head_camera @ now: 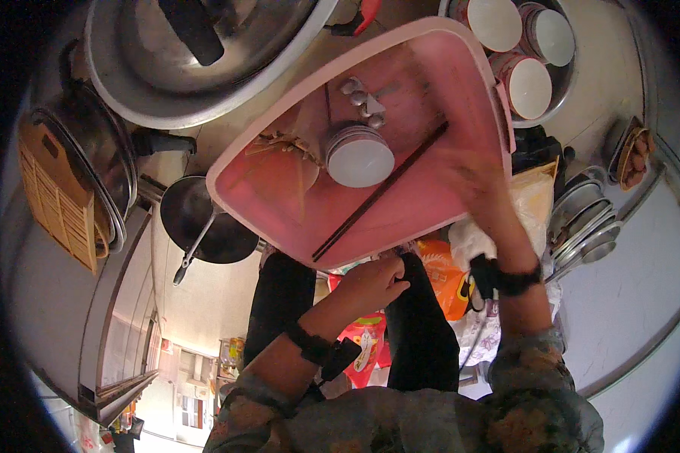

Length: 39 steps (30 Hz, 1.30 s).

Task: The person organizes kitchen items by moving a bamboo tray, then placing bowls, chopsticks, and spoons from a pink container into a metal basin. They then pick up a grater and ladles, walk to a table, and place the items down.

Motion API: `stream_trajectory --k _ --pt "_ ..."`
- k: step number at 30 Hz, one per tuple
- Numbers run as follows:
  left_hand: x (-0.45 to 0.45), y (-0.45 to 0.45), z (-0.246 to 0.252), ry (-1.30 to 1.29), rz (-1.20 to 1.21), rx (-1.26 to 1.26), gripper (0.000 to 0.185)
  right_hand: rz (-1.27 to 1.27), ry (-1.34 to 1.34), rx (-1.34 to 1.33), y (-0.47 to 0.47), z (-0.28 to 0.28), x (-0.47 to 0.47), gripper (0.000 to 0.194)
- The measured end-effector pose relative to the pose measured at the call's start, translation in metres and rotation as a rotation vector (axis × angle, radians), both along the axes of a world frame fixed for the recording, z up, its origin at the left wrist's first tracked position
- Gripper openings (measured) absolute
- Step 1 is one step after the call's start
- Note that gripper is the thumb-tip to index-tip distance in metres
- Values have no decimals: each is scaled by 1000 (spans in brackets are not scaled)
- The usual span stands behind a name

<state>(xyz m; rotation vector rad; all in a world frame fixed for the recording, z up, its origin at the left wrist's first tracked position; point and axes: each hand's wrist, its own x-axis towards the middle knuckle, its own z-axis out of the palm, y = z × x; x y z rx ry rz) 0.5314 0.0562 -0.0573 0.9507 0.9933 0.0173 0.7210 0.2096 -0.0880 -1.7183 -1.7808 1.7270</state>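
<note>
A large pink plastic tub lies before me. Inside it are a stack of upturned white bowls, a pair of dark chopsticks lying diagonally, several metal spoons and a tan cone-shaped thing with a jagged rim. My right hand, blurred by motion, is over the tub's right side; whether its fingers hold anything is unclear. My left hand is below the tub's near rim, above my thigh, with fingers curled and nothing visible in them.
A lidded metal pot is at upper left, near a black wok. White bowls sit in a metal basin at upper right. Metal dishes stand at right; orange and red bags lie below the tub.
</note>
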Motion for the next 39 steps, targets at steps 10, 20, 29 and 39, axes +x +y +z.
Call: stream_trajectory --k 10,20,29,39 --pt "-11 -6 3 56 -46 -63 27 407 -199 -121 -51 -199 -56 55" --pt "-10 -5 7 40 -37 -14 28 315 -193 -76 -75 -220 -44 55" --pt "-8 -9 6 59 -34 5 28 298 -313 8 -64 -174 -66 48" --pt "-10 -9 6 48 -3 5 28 545 -416 375 -53 -151 -77 37"
